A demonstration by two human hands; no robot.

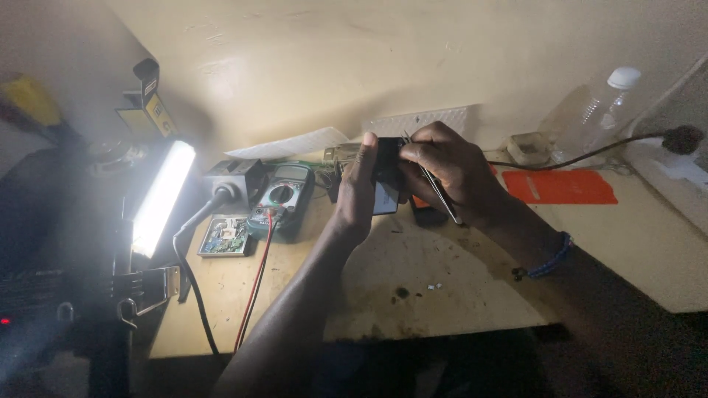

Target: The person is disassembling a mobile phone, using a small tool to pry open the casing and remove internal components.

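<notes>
Multimeter (284, 197) — left of phone (386, 177)

A small dark flat device (387, 177) is held upright above the bench's far middle, metal tweezers (439, 193) slanting just right of it.

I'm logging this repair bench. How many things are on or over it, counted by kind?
Phone held in both hands: 1
Tweezers in the right hand: 1
Multimeter: 1
Circuit board: 1
Lamp bar: 1
Clear plastic bottle: 1
Orange card: 1
Total: 7
</notes>
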